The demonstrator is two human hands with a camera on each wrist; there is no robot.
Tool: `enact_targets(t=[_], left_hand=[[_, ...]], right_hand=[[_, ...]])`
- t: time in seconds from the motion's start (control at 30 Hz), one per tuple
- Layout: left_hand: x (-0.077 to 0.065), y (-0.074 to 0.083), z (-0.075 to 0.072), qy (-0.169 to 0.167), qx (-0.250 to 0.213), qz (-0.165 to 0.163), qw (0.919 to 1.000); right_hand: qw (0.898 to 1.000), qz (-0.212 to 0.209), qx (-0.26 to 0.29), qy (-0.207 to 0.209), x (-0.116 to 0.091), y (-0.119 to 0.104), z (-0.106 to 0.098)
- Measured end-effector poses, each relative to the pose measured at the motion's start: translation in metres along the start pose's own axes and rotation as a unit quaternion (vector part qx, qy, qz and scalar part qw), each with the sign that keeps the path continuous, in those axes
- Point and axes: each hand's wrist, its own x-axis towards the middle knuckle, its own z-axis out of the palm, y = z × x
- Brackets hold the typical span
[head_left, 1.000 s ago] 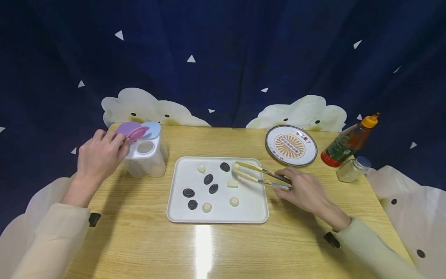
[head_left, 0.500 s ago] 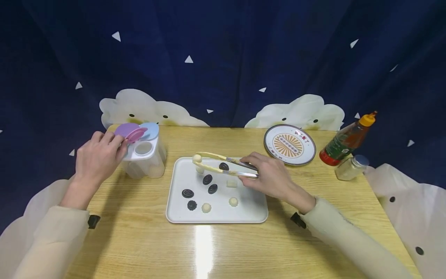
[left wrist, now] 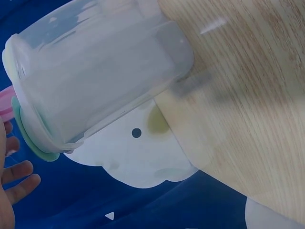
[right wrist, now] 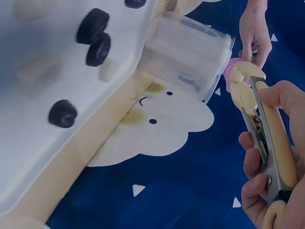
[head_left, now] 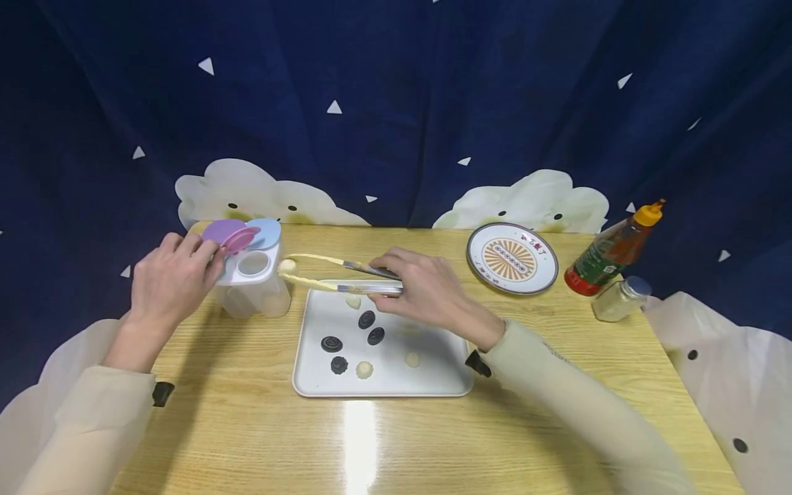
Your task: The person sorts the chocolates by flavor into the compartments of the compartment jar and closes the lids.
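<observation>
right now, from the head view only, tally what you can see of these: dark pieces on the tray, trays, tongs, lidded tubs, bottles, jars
Dark pieces: 4 visible; the right hand may hide more
Tray: 1
Tongs: 1
Lidded tub: 1
Bottle: 1
Jar: 1
Total: 9 visible

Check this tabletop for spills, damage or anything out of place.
Nothing stands out: no spill or damage shows. The pink lid is raised, but the left hand holds it; the pale piece outside the tray is held between the tongs in the right hand.
</observation>
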Motion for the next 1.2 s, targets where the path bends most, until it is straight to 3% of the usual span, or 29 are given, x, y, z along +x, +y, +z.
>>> enact_targets(t=[0.4, 0.73, 0.97, 1.2], left_hand=[[0.000, -0.002, 0.001, 0.004, 0.006, 0.001, 1.0000], [0.001, -0.003, 0.001, 0.002, 0.000, 0.007, 1.0000], [0.001, -0.004, 0.002, 0.004, -0.004, 0.011, 0.9999], [0.000, -0.004, 0.003, 0.011, -0.002, 0.008, 0.9999]], right_hand=[[0.999, -0.011, -0.003, -0.040, 0.040, -0.019, 0.013], [0.998, -0.004, -0.002, -0.062, 0.058, -0.024, 0.019], [0.998, 0.001, 0.009, -0.063, 0.055, -0.022, 0.018], [0.999, 0.005, 0.003, -0.036, 0.032, -0.007, 0.005]])
